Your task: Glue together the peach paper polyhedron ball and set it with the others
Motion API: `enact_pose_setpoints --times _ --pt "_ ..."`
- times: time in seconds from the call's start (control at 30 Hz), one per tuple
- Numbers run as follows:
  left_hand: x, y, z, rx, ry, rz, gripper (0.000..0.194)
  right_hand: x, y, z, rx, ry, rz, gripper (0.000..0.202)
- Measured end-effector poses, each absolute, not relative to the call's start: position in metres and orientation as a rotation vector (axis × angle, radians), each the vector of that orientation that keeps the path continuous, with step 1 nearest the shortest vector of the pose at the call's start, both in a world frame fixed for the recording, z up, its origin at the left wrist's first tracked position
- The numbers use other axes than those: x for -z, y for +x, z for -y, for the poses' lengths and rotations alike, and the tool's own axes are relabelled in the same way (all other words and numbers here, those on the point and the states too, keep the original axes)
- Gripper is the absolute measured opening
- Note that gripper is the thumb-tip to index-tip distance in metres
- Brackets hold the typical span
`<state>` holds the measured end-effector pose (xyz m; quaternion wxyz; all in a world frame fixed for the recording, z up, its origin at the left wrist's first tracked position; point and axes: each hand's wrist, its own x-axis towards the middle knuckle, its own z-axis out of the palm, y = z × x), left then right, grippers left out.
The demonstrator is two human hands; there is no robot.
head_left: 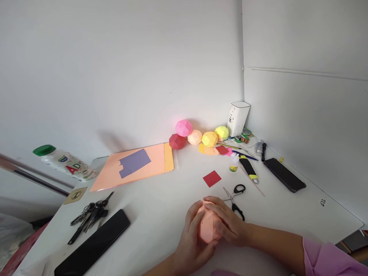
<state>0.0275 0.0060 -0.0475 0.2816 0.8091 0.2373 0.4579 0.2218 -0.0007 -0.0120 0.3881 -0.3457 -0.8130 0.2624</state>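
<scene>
A faceted peach paper ball (207, 228) is cupped between my two hands near the front of the white table. My left hand (191, 239) wraps round its left side and underside. From the right, my right hand (230, 224) closes over the top and side, fingers bent on the facets. Just beyond my right hand lie open scissors (233, 197) with black handles. A small red paper square (212, 178) rests past my fingertips. By the wall sit finished-looking faceted balls: a pink ball (183, 127), a dark red ball (176, 141) and several others.
Peach paper sheets (106, 172) carry a purple cut piece (134, 163). Left are a white bottle (66, 163), keys (92, 214) and a long black case (93, 245). Right are a glue bottle (234, 163), a utility knife (248, 168), a black phone (284, 174) and a white box (238, 119).
</scene>
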Motion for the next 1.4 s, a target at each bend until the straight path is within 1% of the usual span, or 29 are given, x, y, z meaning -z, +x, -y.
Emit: enact_pose_setpoints --times 1.4 --pt "0.0457 0.0274 -0.0056 -1.218 2.174 -0.633 0.066 0.0147 0.2213 0.0009 -0.665 -0.884 2.071 0.044"
